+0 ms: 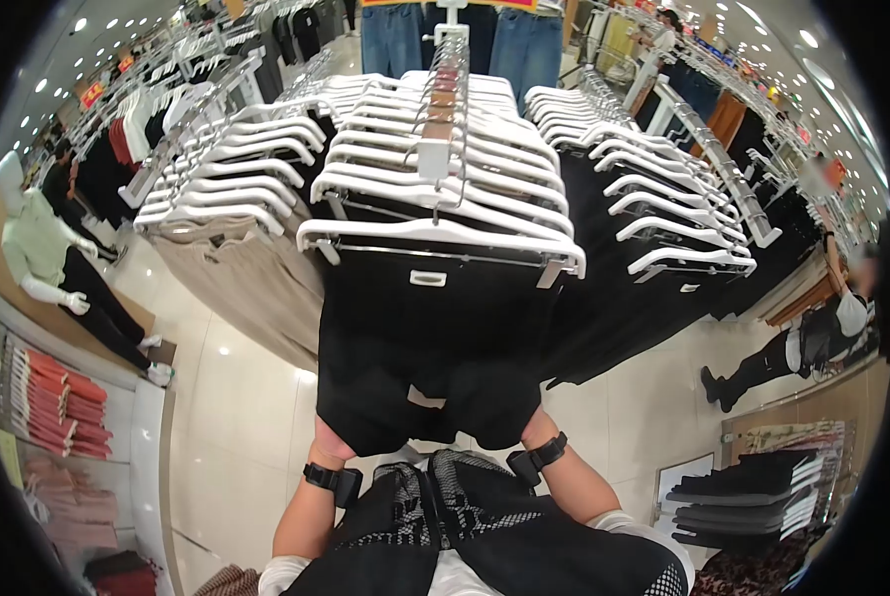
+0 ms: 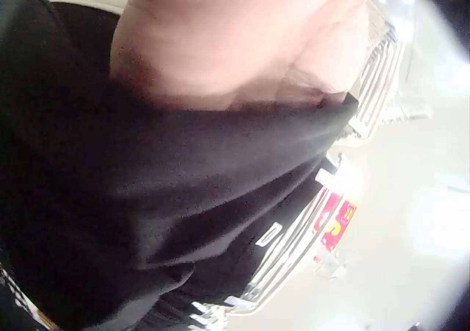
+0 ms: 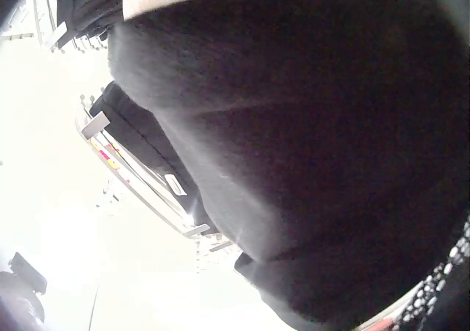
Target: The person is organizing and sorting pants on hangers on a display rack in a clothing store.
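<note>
Fingers of left hand [image 1: 332,439] and right hand [image 1: 539,427] hidden by black garment [image 1: 405,318]; openness, hold can't be told. Left wrist view bares broad skin, right only a sliver. Garment clipped near both ends of front white hanger [image 1: 435,233].

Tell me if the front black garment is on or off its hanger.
On: both clips of the white hanger hold the black garment at its top.

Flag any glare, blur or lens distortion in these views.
Head view: strong fisheye bending, black corners, small glare spots on the floor. Left wrist view: left hand soft, background at right washed out. Right wrist view: background at left nearly white, black garment dark with little detail.
</note>
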{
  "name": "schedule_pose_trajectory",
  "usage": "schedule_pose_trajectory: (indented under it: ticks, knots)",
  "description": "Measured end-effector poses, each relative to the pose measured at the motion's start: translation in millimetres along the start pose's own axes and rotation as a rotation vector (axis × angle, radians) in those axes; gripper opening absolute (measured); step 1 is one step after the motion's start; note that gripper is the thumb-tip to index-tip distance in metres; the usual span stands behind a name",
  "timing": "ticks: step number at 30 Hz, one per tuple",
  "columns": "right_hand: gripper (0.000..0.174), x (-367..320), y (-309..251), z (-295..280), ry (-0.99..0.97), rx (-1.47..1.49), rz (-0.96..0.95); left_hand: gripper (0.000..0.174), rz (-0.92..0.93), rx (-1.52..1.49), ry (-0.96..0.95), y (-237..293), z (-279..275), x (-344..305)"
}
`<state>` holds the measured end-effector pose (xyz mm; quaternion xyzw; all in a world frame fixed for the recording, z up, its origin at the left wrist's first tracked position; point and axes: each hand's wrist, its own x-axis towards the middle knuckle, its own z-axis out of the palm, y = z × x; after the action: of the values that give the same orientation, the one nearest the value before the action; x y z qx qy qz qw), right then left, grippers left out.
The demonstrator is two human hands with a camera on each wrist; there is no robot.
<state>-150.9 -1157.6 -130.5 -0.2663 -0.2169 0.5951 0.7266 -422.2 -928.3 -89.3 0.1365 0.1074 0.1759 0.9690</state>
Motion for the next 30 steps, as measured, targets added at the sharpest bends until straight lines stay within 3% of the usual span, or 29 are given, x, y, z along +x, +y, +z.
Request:
schedule_pose_trajectory:
  ticks: [4, 6, 8, 10, 11, 14, 17, 20, 21, 23, 30]
  knots:
    - [0.042, 5, -29, 52, -0.025, -1.354, -0.424, 0.065, 0.047, -0.064, -0.09, 11, -17, -13]
    - [0.041, 10, -34, 61, -0.043, -1.724, -0.512, 0.067, 0.04, 0.043, -0.034, 14, -14, -12]
    - [0.04, 14, -33, 64, -0.053, -1.776, -0.433, 0.066, 0.013, 0.063, -0.036, 13, -8, -10]
    - [0.04, 18, -26, 54, -0.066, -1.372, -0.202, 0.062, -0.026, -0.005, -0.09, 14, -2, -9]
    - [0.04, 19, -20, 45, -0.019, -1.064, -0.054, 0.059, -0.045, 0.109, -0.006, 15, -12, -12]
    - [0.041, 20, 4, 17, 0.318, 0.084, 0.335, 0.049, -0.087, 0.364, 0.216, 21, -55, -6]
    - [0.042, 38, 29, 18, 0.687, -0.354, 0.07, 0.037, -0.076, 0.344, 0.37, 33, -71, 12]
    - [0.035, 24, 55, -44, 1.038, -0.115, -0.044, 0.034, -0.215, 0.195, 0.157, 61, -173, 19]
    - [0.033, 29, 52, -30, 1.068, -0.157, -0.086, 0.034, -0.182, 0.451, 0.444, 62, -137, 19]
    - [0.032, 40, 38, 12, 1.128, -0.242, -0.167, 0.034, -0.205, 0.518, 0.387, 76, -110, 24]
    - [0.036, 67, 26, 36, 1.356, -0.419, -0.644, 0.048, -0.306, 0.855, 0.089, 156, -76, 44]
